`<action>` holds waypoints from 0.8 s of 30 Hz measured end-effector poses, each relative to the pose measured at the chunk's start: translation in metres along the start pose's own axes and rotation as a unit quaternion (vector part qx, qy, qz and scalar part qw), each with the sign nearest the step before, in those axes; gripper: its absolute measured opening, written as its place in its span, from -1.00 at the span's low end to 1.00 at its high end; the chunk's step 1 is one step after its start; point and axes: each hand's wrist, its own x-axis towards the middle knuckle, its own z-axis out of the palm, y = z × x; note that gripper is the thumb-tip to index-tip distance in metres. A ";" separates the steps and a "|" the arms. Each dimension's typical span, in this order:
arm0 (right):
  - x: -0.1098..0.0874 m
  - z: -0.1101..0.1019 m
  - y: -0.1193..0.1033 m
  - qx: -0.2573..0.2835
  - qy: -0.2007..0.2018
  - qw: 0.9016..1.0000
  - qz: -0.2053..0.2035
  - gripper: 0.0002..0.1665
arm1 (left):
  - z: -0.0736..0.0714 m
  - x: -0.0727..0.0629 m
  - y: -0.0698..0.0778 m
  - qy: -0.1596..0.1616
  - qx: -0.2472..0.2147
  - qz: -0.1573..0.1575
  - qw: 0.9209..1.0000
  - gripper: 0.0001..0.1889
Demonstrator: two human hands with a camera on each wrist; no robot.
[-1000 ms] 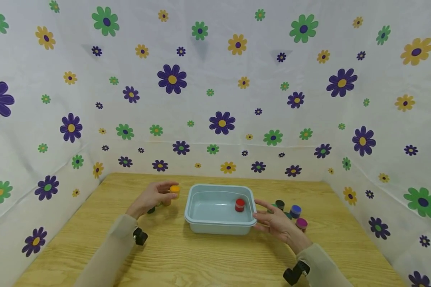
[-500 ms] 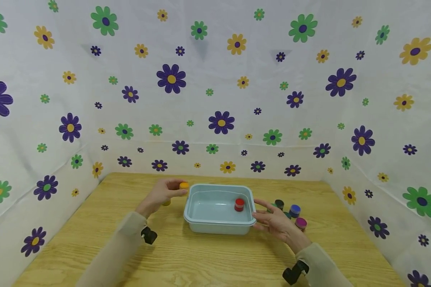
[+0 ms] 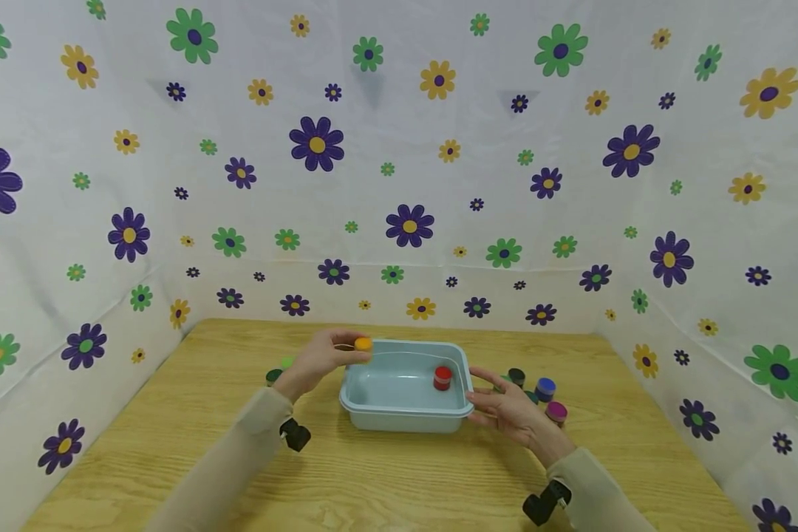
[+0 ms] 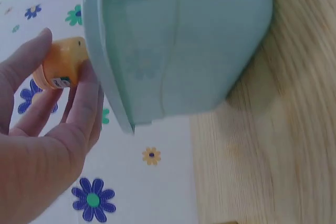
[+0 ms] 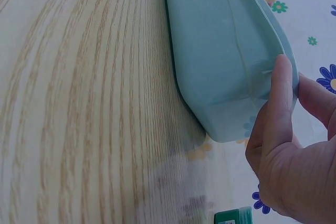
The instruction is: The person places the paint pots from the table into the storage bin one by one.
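Observation:
My left hand pinches a small orange paint pot between thumb and fingers, at the far left rim of a light blue plastic basin. In the left wrist view the orange pot's label shows, and the pot is close beside the basin's rim. Inside the basin, towards the right, stands a red paint pot. My right hand holds the basin's right rim near its front corner. In the right wrist view its fingertips lie on either side of the rim.
Right of the basin, partly behind my right hand, stand several paint pots, among them a blue pot, a magenta pot and a black pot. A dark green pot and a light green pot are behind my left wrist.
My left hand has carried the orange pot to the right, from beside the basin to its far left rim. My right hand has stayed at the basin's right rim.

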 end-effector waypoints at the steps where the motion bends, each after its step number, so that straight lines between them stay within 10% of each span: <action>1: 0.000 0.000 0.000 0.001 0.000 1.000 0.000 -0.14 | 0.003 0.001 0.001 0.001 -0.002 -0.004 1.000 -0.55; 24: 0.001 -0.001 0.001 -0.006 0.005 1.000 -0.002 -0.13 | 0.075 0.018 -0.004 -0.023 -0.025 -0.011 0.999 -0.52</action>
